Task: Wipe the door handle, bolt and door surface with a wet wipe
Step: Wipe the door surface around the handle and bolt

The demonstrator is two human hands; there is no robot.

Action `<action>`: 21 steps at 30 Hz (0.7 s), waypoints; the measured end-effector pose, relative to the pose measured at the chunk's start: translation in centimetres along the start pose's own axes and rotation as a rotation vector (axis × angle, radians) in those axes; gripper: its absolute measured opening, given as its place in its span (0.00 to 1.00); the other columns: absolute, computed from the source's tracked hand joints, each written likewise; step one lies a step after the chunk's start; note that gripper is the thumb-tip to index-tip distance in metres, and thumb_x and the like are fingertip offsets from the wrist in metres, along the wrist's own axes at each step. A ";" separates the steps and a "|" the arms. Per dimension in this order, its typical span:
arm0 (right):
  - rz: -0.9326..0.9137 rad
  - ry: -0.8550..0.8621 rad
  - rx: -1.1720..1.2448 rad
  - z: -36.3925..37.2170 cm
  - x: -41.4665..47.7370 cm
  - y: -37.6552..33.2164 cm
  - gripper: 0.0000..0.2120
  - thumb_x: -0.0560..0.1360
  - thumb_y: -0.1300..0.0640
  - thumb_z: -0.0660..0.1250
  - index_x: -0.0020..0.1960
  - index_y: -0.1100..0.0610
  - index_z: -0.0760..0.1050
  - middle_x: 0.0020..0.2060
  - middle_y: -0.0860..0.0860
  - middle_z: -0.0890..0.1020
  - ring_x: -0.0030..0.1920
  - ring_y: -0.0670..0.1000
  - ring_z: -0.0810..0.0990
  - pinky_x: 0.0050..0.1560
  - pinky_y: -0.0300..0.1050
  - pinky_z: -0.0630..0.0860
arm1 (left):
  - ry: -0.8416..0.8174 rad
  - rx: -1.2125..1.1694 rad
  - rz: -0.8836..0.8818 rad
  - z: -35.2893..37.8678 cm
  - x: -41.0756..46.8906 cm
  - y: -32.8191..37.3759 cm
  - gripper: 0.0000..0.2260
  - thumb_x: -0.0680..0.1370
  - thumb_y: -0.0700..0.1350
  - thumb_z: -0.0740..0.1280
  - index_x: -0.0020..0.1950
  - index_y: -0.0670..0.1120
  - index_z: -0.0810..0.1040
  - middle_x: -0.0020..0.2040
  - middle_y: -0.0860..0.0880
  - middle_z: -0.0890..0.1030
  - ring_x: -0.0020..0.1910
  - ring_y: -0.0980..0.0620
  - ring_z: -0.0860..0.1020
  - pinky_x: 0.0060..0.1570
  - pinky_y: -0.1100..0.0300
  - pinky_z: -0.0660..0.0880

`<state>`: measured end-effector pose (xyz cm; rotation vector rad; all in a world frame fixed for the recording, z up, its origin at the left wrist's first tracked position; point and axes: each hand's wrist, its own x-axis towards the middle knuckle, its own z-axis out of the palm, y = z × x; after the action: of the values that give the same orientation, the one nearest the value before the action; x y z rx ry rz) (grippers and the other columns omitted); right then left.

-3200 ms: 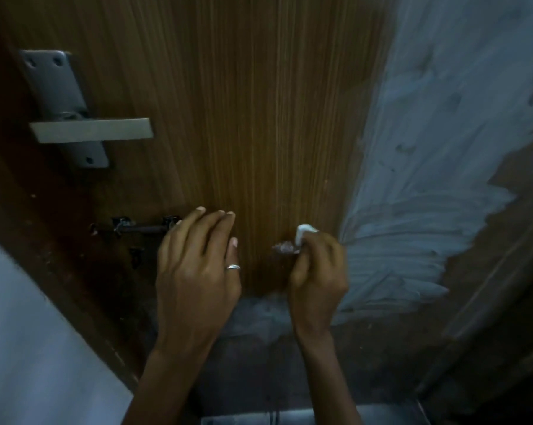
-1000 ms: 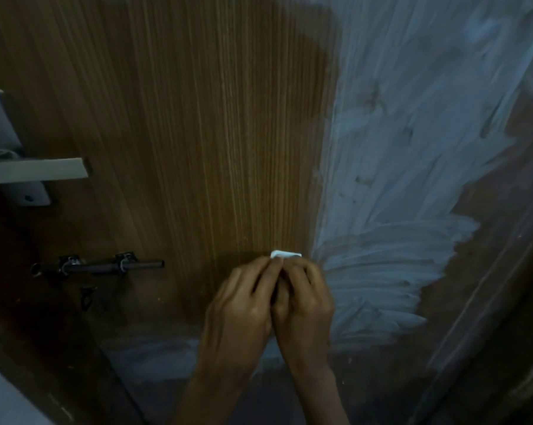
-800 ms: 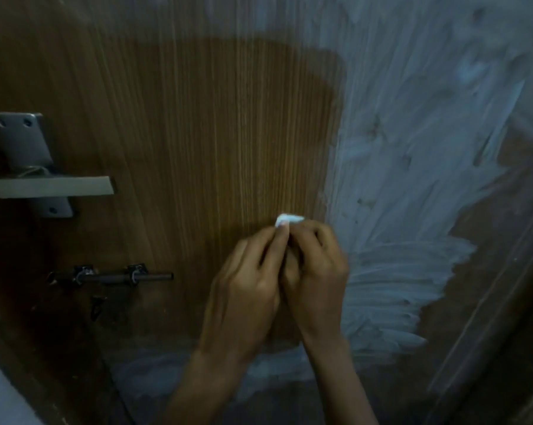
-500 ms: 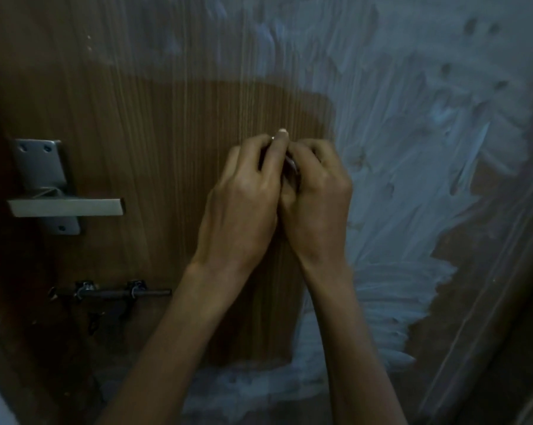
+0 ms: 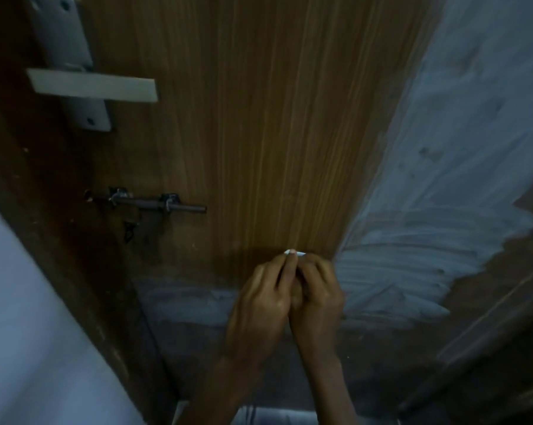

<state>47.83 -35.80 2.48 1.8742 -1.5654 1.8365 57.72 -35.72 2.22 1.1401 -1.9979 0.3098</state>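
Low on door (image 5: 259,118), left hand (image 5: 259,308) and right hand (image 5: 317,299) together pinch wet wipe (image 5: 295,253).

No readable txt anywhere tbh. The door handle (image 5: 90,87), bolt (image 5: 154,205) and wet wipe (image 5: 299,253) show no label, brand or nr I can make out.

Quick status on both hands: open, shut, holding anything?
Left hand: closed, fingertips pinching the wet wipe.
Right hand: closed, fingers curled round the same wet wipe; only its white edge shows.
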 end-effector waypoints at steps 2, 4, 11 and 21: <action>-0.002 0.023 -0.013 0.2 0.0 -0.1 0.08 0.74 0.67 0.69 0.50 0.61 0.84 0.48 0.52 0.81 0.49 0.43 0.79 0.53 0.30 0.71 | -0.003 -0.055 -0.012 -0.7 -0.1 -0.1 0.22 0.78 0.39 0.61 0.72 0.39 0.72 0.67 0.44 0.77 0.60 0.48 0.78 0.59 0.53 0.77; 0.010 0.067 -0.027 0.5 -0.1 -0.4 0.08 0.74 0.69 0.70 0.50 0.61 0.83 0.48 0.52 0.81 0.49 0.44 0.79 0.54 0.31 0.71 | 0.016 -0.112 -0.023 -1.6 0.0 -0.2 0.20 0.78 0.40 0.60 0.70 0.40 0.75 0.66 0.44 0.77 0.60 0.48 0.78 0.59 0.53 0.77; -0.080 0.049 0.061 6.1 -1.1 -5.0 0.09 0.77 0.68 0.71 0.56 0.63 0.83 0.54 0.48 0.79 0.55 0.45 0.80 0.59 0.38 0.75 | 0.170 -0.082 -0.178 -5.7 -2.7 -4.8 0.20 0.86 0.48 0.52 0.63 0.40 0.80 0.60 0.43 0.82 0.57 0.48 0.81 0.58 0.55 0.78; -0.141 -0.182 0.150 14.7 -4.1 -10.7 0.06 0.77 0.66 0.71 0.53 0.62 0.82 0.51 0.54 0.82 0.50 0.47 0.81 0.50 0.41 0.79 | 0.334 0.162 -0.447 -11.4 -4.4 -12.7 0.12 0.82 0.41 0.65 0.63 0.39 0.80 0.58 0.41 0.80 0.56 0.46 0.78 0.55 0.58 0.75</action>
<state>66.24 -38.17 1.27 2.2115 -1.3350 1.8128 75.08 -33.91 4.29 1.4903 -1.4041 0.4024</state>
